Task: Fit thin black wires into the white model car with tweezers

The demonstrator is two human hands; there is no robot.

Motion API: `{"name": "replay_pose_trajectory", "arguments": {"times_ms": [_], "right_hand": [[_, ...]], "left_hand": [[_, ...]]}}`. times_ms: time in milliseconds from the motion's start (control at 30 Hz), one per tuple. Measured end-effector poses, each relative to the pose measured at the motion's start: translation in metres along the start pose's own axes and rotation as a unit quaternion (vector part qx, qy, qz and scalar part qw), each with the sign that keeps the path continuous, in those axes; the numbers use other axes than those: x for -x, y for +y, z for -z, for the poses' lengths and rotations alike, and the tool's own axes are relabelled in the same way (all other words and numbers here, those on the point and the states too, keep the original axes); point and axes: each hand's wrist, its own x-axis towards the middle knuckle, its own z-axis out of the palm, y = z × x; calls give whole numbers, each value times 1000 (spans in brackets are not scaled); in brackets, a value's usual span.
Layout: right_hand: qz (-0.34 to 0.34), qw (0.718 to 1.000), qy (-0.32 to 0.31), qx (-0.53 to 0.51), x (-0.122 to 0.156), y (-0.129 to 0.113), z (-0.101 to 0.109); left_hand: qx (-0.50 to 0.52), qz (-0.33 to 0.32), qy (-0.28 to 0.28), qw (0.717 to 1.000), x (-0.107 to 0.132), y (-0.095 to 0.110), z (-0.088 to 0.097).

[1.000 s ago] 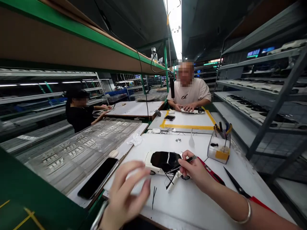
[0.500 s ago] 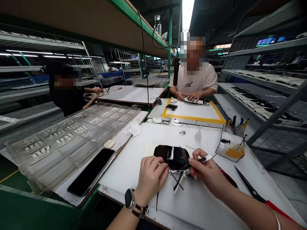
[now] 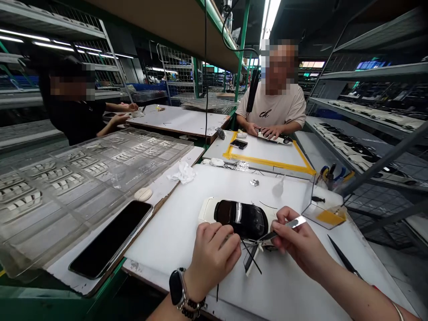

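The model car (image 3: 234,216) is laid crosswise just beyond both hands, steadied at its near side by the curled left hand (image 3: 214,256), while tweezers (image 3: 284,228) are pinched, apparently at its door, by the right hand (image 3: 297,243).

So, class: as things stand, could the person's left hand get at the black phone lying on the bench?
Probably yes. The left hand rests at the model car, and the phone lies face up further to that side, nothing on it. Only bare white bench top lies between them.
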Motion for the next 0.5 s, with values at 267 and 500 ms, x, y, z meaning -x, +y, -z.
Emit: {"name": "replay_pose_trajectory", "arguments": {"times_ms": [267,500], "right_hand": [[-12,1000,19,-14,0,1,-5],[40,999,24,25,-1,-3,4]], "left_hand": [[13,36,-10,999,2,-3,-1],[26,7,23,999,2,-1,1]]}}
